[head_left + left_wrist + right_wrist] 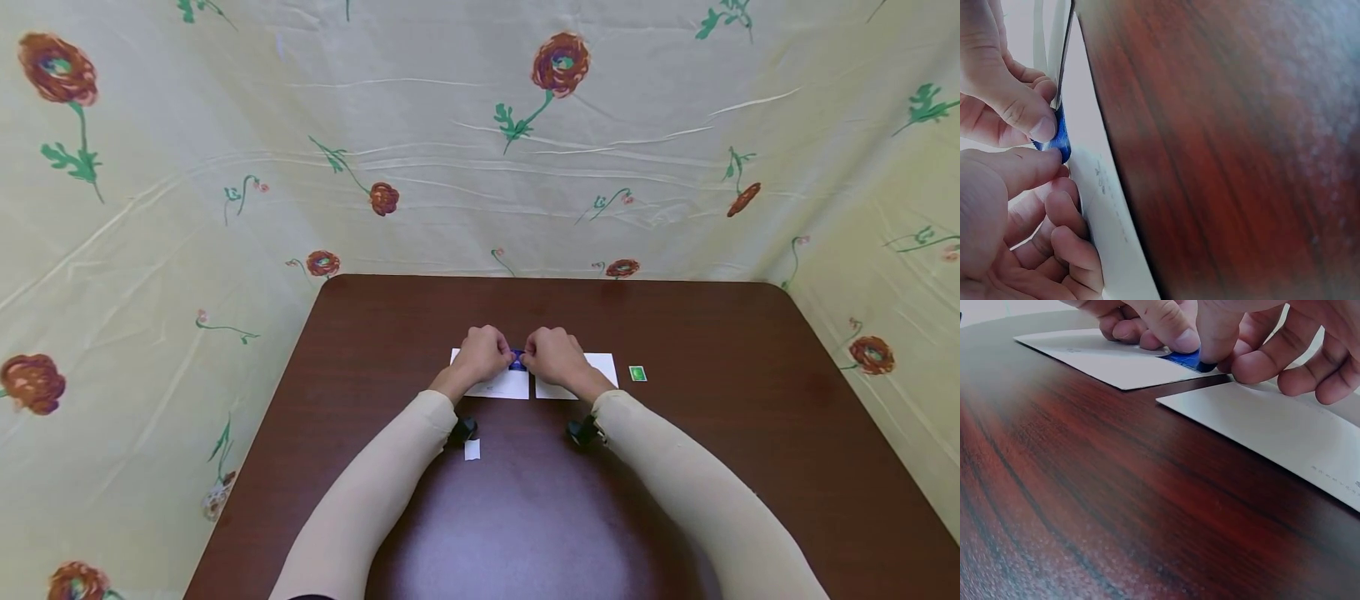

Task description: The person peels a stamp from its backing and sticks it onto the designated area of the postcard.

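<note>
A small blue stamp lies over the upper right corner of the left white envelope. My left hand pinches the stamp's left side, thumb on top, with the other fingers curled beneath the palm. From the other side my right hand pinches the stamp's near right edge between thumb and finger. In the right wrist view, the blue stamp shows between both thumbs. Under my right hand lies a second white envelope, a narrow gap from the first. The fingertips partly hide the stamp.
A green stamp with a white border lies right of the right envelope. A small white paper piece is near my left wrist. The brown table meets a flowered cloth at its back and sides.
</note>
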`<state>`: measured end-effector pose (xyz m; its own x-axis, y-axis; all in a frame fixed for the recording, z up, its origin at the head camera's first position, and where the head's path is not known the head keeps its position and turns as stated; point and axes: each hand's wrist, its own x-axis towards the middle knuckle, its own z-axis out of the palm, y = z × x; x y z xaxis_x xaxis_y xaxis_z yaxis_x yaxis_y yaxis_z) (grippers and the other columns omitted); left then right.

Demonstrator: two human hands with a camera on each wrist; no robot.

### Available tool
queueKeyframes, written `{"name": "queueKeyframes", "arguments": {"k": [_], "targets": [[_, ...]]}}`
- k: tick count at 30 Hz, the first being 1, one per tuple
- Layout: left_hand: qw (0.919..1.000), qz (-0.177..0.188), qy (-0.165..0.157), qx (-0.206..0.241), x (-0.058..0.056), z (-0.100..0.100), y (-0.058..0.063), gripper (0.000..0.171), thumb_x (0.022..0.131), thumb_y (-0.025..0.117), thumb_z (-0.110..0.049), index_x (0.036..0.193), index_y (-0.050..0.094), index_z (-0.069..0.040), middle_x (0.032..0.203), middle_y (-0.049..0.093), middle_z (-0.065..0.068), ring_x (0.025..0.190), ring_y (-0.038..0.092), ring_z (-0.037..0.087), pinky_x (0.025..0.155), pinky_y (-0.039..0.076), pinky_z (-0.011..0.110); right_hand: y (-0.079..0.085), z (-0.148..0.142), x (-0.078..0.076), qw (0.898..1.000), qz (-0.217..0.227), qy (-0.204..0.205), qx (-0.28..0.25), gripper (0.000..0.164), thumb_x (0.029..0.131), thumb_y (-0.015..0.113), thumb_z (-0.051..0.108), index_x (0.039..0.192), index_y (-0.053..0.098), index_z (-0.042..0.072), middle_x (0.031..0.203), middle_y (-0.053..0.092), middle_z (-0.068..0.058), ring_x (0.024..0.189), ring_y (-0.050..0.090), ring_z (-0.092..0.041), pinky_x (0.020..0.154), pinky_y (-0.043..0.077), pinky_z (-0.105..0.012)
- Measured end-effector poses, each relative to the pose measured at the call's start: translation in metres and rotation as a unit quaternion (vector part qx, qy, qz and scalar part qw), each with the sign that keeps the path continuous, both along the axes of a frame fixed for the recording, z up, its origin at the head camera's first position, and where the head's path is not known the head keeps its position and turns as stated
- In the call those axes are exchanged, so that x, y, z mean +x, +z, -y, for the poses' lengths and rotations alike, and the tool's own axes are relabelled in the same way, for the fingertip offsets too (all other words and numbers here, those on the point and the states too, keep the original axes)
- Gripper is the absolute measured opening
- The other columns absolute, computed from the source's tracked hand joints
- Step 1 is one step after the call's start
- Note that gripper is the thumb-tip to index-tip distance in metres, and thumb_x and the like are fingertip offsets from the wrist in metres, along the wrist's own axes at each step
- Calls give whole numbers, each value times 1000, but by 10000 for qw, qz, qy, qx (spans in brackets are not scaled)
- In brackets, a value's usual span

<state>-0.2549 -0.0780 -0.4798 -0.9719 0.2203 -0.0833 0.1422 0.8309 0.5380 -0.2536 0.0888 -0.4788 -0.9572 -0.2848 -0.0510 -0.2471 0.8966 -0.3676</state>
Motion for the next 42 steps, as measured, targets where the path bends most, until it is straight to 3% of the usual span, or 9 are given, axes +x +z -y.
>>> {"name": "queueKeyframes", "arguments": {"k": [21, 25, 30, 36, 42], "targets": [[9997, -13, 65, -217, -1, -5, -2, 17, 86, 75, -21, 72, 70, -15, 76, 67, 0, 70, 62, 18, 63, 50, 29, -2, 2, 2, 9991, -383, 123, 120, 22, 88, 70, 27, 68, 65, 18, 62, 60, 4, 64, 57, -18, 61, 44, -34], [9994, -13, 139, -313, -1, -6, -3, 16, 87, 76, -24, 85, 66, -11, 85, 68, 5, 77, 65, 22, 71, 53, 34, -3, 2, 3, 9984, -541, 92, 151, 22, 87, 72, 30, 70, 65, 18, 64, 61, 4, 65, 58, -18, 64, 46, -36], [9995, 28, 169, -262, 1, -7, -5, 31, 88, 77, -26, 103, 55, -9, 95, 65, 10, 85, 64, 27, 77, 52, 39, -5, 0, 4, 9966, -810, 64, 110, 26, 84, 78, 36, 82, 65, 14, 71, 61, 2, 68, 58, -19, 66, 47, -38], [9994, -123, -100, -294, 1, -7, -7, 11, 88, 72, -17, 92, 62, -13, 86, 64, 5, 78, 60, 24, 69, 49, 35, -5, -1, 7, 9925, -1157, 386, 101, 14, 84, 77, 28, 83, 71, 15, 72, 64, 3, 70, 61, -19, 69, 48, -42], [9997, -41, -176, -174, 1, -6, -6, 7, 89, 71, -16, 91, 65, -16, 88, 65, 3, 78, 60, 23, 67, 48, 33, -2, -3, 7, 9929, -1035, 503, 294, 10, 87, 73, 28, 82, 73, 19, 73, 67, 5, 71, 63, -21, 71, 48, -43]]}}
